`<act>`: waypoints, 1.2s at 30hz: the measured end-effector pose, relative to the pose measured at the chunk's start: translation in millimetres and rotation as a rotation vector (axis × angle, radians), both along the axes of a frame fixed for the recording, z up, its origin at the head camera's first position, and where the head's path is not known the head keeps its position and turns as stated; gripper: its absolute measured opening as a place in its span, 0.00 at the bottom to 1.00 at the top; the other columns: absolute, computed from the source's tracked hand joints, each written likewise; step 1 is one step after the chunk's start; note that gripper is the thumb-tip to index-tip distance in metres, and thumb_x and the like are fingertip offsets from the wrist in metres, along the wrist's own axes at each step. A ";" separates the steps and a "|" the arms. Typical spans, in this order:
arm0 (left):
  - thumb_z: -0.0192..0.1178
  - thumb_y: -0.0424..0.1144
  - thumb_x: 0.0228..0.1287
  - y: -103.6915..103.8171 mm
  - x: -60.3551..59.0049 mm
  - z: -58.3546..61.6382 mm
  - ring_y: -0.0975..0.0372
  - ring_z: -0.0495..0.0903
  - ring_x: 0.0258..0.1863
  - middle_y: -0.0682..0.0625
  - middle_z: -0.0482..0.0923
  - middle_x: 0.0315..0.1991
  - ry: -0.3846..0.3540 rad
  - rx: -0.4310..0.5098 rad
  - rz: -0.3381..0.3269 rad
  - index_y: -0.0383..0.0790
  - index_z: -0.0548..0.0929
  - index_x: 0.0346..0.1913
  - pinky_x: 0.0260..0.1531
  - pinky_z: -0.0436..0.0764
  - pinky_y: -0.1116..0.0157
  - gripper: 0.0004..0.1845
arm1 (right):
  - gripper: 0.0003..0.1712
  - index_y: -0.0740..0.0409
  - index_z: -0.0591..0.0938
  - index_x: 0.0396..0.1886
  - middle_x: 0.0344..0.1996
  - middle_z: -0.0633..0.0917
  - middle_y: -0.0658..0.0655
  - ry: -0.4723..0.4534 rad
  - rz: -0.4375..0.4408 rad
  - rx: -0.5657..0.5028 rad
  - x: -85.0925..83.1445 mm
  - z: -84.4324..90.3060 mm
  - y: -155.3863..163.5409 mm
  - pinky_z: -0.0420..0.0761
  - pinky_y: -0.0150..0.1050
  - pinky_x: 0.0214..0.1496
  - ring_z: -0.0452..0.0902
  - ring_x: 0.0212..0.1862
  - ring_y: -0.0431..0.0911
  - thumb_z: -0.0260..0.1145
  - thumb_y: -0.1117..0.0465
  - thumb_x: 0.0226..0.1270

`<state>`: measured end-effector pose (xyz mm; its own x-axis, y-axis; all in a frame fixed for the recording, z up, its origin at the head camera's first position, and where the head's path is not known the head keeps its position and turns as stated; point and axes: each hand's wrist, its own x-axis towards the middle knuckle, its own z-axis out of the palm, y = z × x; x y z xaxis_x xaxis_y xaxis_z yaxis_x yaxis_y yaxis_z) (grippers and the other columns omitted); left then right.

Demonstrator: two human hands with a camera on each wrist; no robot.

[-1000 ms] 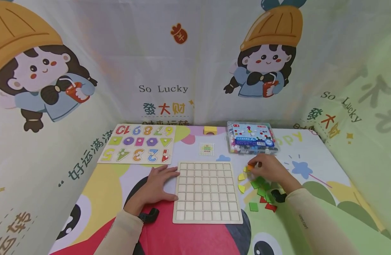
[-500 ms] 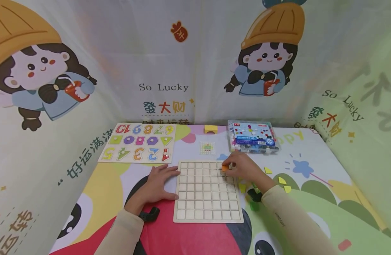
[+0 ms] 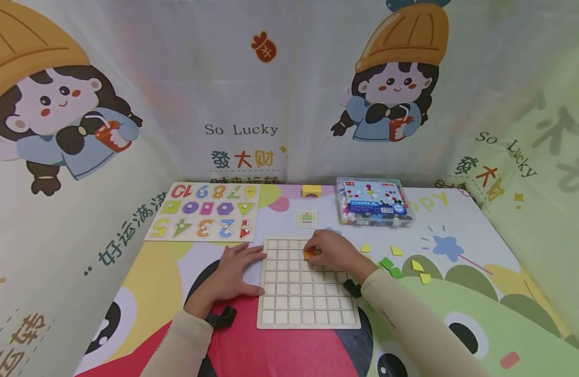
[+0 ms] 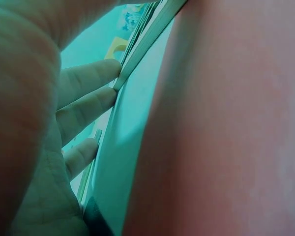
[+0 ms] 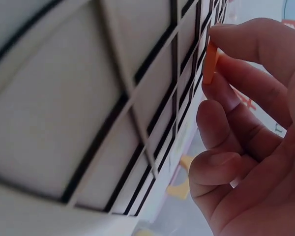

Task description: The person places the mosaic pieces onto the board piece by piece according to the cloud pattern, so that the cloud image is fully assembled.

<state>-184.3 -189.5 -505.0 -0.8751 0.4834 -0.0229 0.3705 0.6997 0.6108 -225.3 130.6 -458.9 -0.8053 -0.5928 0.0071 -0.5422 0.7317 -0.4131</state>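
Your right hand (image 3: pixel 334 255) pinches a small orange tile (image 3: pixel 309 255) between thumb and fingertips, low over the upper rows of the wooden grid board (image 3: pixel 308 301); the right wrist view shows the tile (image 5: pixel 210 63) edge-on, just off the board's cells and not yet lying in one. Your left hand (image 3: pixel 236 272) lies flat with fingers straight, its fingertips against the board's left edge, steadying it. As I read it, you are at the placing step: the tile is over the board but not seated, and every cell in sight is bare, so the work looks barely begun. Your next move calls for squaring the tile to one cell and lowering it flat, with the left hand pressing so the board does not slide. More loose tiles, yellow and green (image 3: pixel 391 264), lie scattered to the right of the board, near your right forearm. Beyond it sit a small pattern card (image 3: pixel 306 219), a yellow block (image 3: pixel 311 191), a clear plastic box of pegs (image 3: pixel 373 203) and a number puzzle board (image 3: pixel 206 212). All rest on a bright cartoon-printed table cover (image 3: pixel 482 246), with printed cloth walls on three sides.
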 end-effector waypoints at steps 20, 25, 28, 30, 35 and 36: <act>0.80 0.53 0.49 1.0 1.9 4.3 0.42 0.53 0.83 0.49 0.68 0.80 -0.001 0.020 -0.006 0.48 0.78 0.74 0.79 0.36 0.29 0.46 | 0.13 0.53 0.92 0.52 0.44 0.88 0.51 -0.029 -0.009 0.010 -3.0 -3.7 -8.9 0.85 0.44 0.55 0.83 0.47 0.44 0.75 0.59 0.70; 0.80 0.53 0.49 -0.2 3.3 4.4 0.42 0.52 0.83 0.49 0.68 0.80 -0.005 0.023 -0.003 0.47 0.78 0.74 0.79 0.36 0.29 0.46 | 0.13 0.54 0.92 0.51 0.43 0.88 0.51 -0.037 -0.006 0.006 -0.2 -1.3 -11.2 0.85 0.43 0.53 0.82 0.45 0.45 0.76 0.59 0.69; 0.80 0.53 0.49 -1.3 4.2 2.9 0.42 0.52 0.83 0.50 0.68 0.80 -0.007 0.017 0.003 0.48 0.78 0.74 0.80 0.36 0.30 0.46 | 0.14 0.55 0.92 0.52 0.44 0.88 0.52 -0.048 -0.013 0.011 2.4 0.1 -12.8 0.85 0.44 0.54 0.83 0.47 0.45 0.76 0.59 0.70; 0.80 0.53 0.50 -1.6 4.3 2.5 0.43 0.52 0.83 0.50 0.68 0.80 -0.008 0.015 0.005 0.48 0.78 0.74 0.80 0.35 0.31 0.45 | 0.14 0.55 0.92 0.53 0.44 0.88 0.52 -0.039 -0.010 0.020 2.8 0.0 -13.4 0.85 0.44 0.54 0.83 0.47 0.46 0.76 0.59 0.70; 0.80 0.53 0.50 -0.5 2.4 4.4 0.43 0.51 0.84 0.50 0.67 0.81 -0.014 0.009 0.004 0.48 0.77 0.74 0.80 0.36 0.31 0.46 | 0.15 0.55 0.92 0.54 0.45 0.87 0.52 -0.023 -0.027 0.058 3.8 1.6 -13.9 0.85 0.44 0.54 0.82 0.48 0.46 0.75 0.58 0.70; 0.80 0.53 0.51 0.0 2.2 5.4 0.43 0.51 0.84 0.51 0.67 0.81 -0.018 0.008 0.004 0.48 0.77 0.75 0.80 0.36 0.31 0.46 | 0.15 0.55 0.91 0.54 0.45 0.88 0.52 -0.026 -0.035 0.061 4.3 2.3 -13.7 0.85 0.44 0.55 0.82 0.48 0.46 0.75 0.58 0.70</act>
